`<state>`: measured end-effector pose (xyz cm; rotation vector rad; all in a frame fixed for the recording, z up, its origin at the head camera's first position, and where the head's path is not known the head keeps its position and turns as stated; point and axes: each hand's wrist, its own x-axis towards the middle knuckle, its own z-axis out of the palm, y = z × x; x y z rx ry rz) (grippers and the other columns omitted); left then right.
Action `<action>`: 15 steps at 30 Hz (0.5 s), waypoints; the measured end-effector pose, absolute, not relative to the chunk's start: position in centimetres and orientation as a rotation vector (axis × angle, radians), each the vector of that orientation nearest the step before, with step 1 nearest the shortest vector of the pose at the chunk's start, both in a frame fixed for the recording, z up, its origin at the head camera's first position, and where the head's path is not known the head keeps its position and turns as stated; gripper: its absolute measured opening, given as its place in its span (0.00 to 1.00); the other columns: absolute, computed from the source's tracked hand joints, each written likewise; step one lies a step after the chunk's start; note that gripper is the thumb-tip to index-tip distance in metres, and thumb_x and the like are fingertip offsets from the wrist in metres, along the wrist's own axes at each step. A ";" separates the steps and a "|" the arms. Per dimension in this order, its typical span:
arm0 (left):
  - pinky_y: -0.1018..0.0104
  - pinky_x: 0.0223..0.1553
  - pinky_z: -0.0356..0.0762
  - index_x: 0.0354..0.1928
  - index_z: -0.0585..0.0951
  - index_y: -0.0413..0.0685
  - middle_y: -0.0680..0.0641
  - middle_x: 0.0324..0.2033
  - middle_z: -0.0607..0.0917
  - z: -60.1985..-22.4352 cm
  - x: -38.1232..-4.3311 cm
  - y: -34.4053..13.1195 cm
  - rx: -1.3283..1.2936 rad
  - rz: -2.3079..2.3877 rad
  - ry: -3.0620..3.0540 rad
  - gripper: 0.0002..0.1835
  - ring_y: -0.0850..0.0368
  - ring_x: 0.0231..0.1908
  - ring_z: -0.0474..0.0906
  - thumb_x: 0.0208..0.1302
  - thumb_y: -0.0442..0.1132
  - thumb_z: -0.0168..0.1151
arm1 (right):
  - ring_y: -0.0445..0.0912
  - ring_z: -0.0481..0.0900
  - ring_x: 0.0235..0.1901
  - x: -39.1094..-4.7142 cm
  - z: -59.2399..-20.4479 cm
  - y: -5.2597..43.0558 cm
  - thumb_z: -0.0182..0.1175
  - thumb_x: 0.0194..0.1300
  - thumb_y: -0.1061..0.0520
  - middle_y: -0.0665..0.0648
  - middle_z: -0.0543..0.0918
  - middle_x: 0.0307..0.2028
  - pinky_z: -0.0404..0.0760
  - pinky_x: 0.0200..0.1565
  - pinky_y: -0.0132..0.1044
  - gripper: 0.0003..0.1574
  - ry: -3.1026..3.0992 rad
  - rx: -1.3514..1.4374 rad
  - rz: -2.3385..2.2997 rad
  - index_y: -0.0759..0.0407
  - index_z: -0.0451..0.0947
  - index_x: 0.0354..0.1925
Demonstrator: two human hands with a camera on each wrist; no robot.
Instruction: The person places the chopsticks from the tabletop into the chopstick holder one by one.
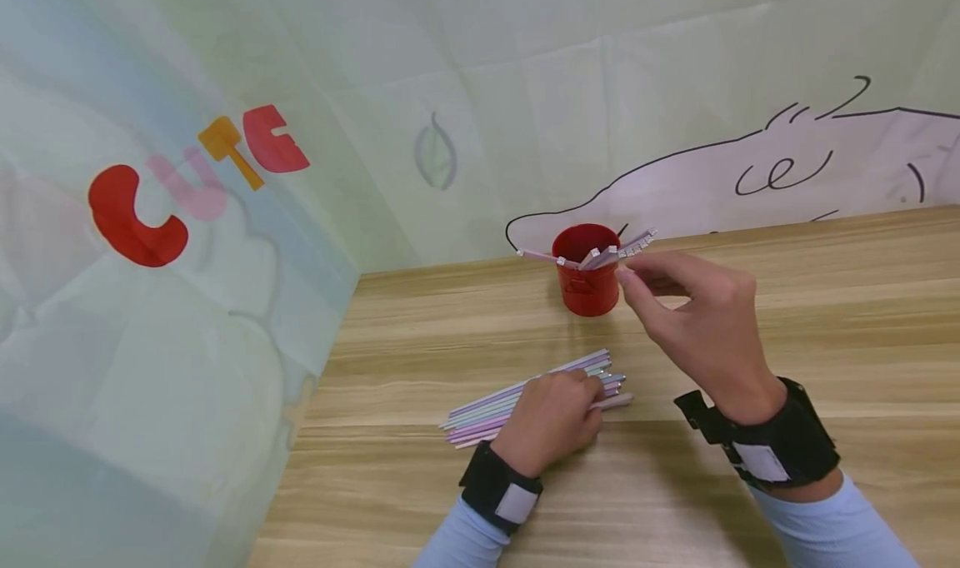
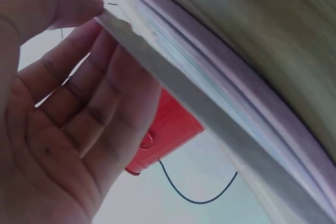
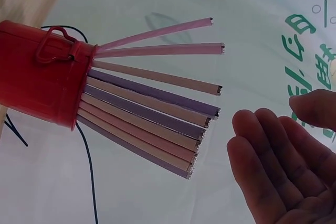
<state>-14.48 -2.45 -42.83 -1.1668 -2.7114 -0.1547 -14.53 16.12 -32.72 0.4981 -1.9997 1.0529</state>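
A small red bucket (image 1: 590, 295) stands on the table near the wall, with several thin pastel sticks (image 3: 152, 98) fanning out over its rim. On the table in front lies a bundle of similar sticks (image 1: 480, 418) in purple, pink and pale green. My left hand (image 1: 551, 414) lies over this bundle and pinches one pale stick (image 2: 184, 95) between thumb and fingertips. Beside the bucket's right side hovers my right hand (image 1: 705, 318). Its relaxed fingers (image 3: 268, 166) hold nothing and are apart from the stick ends in the right wrist view.
The wood-grain table (image 1: 390, 326) meets a printed wall sheet (image 1: 480, 68) right behind the bucket. A second sheet with coloured letters (image 1: 142, 226) bounds the left side. Black wrist straps (image 1: 787, 443) are on both arms.
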 end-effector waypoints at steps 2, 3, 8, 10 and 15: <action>0.72 0.19 0.67 0.32 0.81 0.53 0.58 0.22 0.73 -42.6 -14.5 -2.4 -1.184 -0.200 -2.688 0.04 0.67 0.21 0.64 0.53 0.41 0.61 | 0.37 0.80 0.31 -14.5 -32.7 16.1 0.69 0.49 0.61 0.52 0.85 0.33 0.79 0.36 0.30 0.14 -1.999 0.506 1.053 0.60 0.83 0.38; 0.73 0.20 0.67 0.33 0.81 0.53 0.58 0.23 0.74 -42.5 -14.5 -2.4 -1.189 -0.218 -2.679 0.05 0.68 0.22 0.65 0.53 0.41 0.61 | 0.37 0.80 0.30 -14.5 -32.7 16.1 0.69 0.49 0.61 0.52 0.85 0.33 0.79 0.36 0.31 0.14 -2.000 0.508 1.053 0.60 0.83 0.38; 0.76 0.23 0.70 0.35 0.82 0.52 0.58 0.27 0.78 -41.8 -14.4 -2.4 -1.212 -0.307 -2.633 0.06 0.70 0.24 0.67 0.55 0.41 0.60 | 0.38 0.80 0.31 -14.5 -32.7 16.0 0.69 0.50 0.61 0.52 0.85 0.34 0.80 0.36 0.33 0.14 -2.014 0.516 1.048 0.59 0.83 0.38; 0.76 0.24 0.71 0.36 0.81 0.52 0.58 0.27 0.78 -41.5 -14.3 -2.3 -1.215 -0.332 -2.615 0.07 0.70 0.25 0.67 0.56 0.42 0.60 | 0.38 0.80 0.32 -14.5 -32.7 16.0 0.69 0.50 0.61 0.52 0.85 0.34 0.80 0.36 0.33 0.14 -2.021 0.520 1.044 0.60 0.83 0.38; 0.80 0.30 0.72 0.37 0.81 0.52 0.57 0.30 0.81 -41.1 -14.3 -2.3 -1.211 -0.427 -2.577 0.08 0.70 0.28 0.70 0.57 0.44 0.62 | 0.37 0.80 0.31 -14.5 -32.7 16.0 0.69 0.49 0.61 0.52 0.85 0.34 0.80 0.35 0.35 0.14 -2.033 0.533 1.038 0.59 0.83 0.39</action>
